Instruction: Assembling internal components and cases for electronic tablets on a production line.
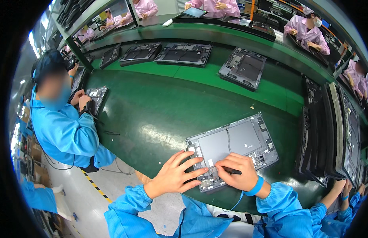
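One open flat device (241,141) lies tilted on the near part of the bench, its inner parts facing up, with one black cable running down it. Two bare hands work at its near left corner. The left hand (174,174) is open, fingers spread, its fingertips at the device's left edge; the right hand (237,172) is closed on one black pen-like tool (233,171) and hides its tip and part of the device. One blue wristband (255,186) with a cord circles the right wrist.

Four spots along the far side carry similar open units (243,68), some apparently stacked. On the right stands a row of upright units with dark dividers (329,131), too tightly packed to count. On the left, one co-worker in blue (65,127) has both hands at another unit (97,98); a thin dark tool (111,133) lies nearby.

The bench top (152,99) is glossy dark green, with a brighter green strip (279,97) toward the far side. Beyond a raised ledge (231,33), several people in pink sit working. The grey floor (124,178) at left bears yellow-and-black tape (94,185).
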`<state>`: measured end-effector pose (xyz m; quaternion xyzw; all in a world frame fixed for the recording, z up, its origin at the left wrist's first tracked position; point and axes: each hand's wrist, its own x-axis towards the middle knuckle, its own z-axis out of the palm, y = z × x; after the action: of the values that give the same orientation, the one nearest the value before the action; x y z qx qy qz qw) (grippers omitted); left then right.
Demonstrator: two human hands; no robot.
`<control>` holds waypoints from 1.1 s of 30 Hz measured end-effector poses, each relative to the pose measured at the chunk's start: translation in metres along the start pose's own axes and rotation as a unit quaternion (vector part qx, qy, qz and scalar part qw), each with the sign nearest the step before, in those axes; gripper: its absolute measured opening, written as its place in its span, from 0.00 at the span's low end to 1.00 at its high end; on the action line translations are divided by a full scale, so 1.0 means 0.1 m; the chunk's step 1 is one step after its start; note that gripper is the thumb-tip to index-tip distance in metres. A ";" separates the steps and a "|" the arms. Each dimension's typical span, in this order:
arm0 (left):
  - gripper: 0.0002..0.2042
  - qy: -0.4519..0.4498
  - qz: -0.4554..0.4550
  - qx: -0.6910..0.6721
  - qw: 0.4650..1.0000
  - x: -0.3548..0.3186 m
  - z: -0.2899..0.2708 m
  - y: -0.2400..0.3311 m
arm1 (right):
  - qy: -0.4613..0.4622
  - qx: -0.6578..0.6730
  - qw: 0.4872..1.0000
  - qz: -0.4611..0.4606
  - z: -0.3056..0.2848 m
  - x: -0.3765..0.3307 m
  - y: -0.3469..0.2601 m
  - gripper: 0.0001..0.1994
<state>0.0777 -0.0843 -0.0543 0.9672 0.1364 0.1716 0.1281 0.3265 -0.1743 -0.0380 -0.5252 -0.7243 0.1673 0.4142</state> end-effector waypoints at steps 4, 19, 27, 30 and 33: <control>0.21 0.020 -0.014 -0.028 0.999 0.03 0.02 0.00 | 0.032 -0.030 0.998 0.035 -0.13 -0.10 0.04 0.04; 0.12 0.184 0.083 -0.129 0.971 0.28 0.48 -0.17 | -0.007 -0.112 0.991 0.077 -0.18 -0.41 0.32 0.08; 0.23 -0.060 -0.292 -0.152 0.942 0.98 0.06 -0.45 | 0.046 -0.055 0.997 -0.018 -0.04 -0.32 0.06 0.03; 0.26 -0.186 -0.285 -0.213 0.916 1.03 0.03 -0.46 | 0.035 -0.089 0.993 -0.074 -0.12 -0.42 0.09 0.02; 0.26 -0.203 -0.276 -0.312 0.886 0.99 0.12 -0.36 | 0.037 -0.093 0.991 -0.093 -0.19 -0.58 0.20 0.03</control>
<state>0.1634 -0.0222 -0.0463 0.8142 0.3083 -0.0367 0.4907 0.3602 -0.2227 -0.0649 -0.4977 -0.7666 0.0406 0.4037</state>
